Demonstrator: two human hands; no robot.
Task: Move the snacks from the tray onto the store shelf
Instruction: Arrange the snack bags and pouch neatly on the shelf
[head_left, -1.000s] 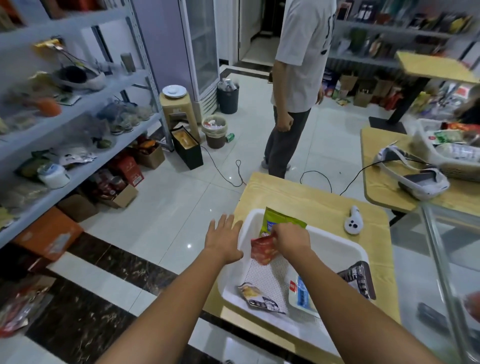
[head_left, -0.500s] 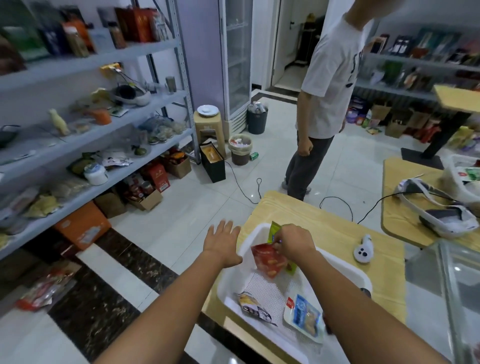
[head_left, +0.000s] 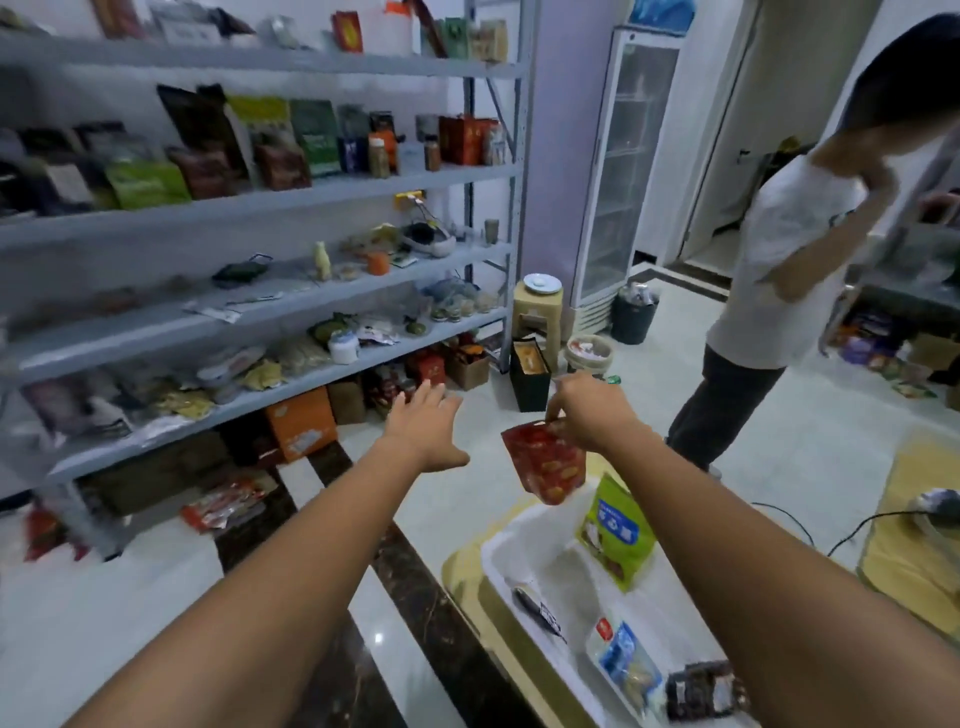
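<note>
My right hand (head_left: 584, 410) pinches the top edge of a red snack packet (head_left: 545, 465), which hangs in the air above the far end of the white tray (head_left: 501, 564). My left hand (head_left: 421, 421) is stretched out flat toward the grey store shelf (head_left: 260, 327), fingers spread, holding nothing. In the tray lie a green snack bag (head_left: 615, 535), a blue and white packet (head_left: 621, 660), a dark packet (head_left: 704, 688) and a small dark wrapper (head_left: 537, 610).
A person in a white shirt (head_left: 779, 291) stands to the right on the tiled floor. Boxes (head_left: 301, 428) and loose red packets (head_left: 223, 506) sit under the shelf. A black bag (head_left: 530, 376), a bucket (head_left: 589, 353) and a stool (head_left: 537, 312) stand near the shelf's end.
My right hand has lifted the red packet out of the tray. My view has swung left and up toward the shelf, and my left hand has left the tray's rim and reaches forward.
</note>
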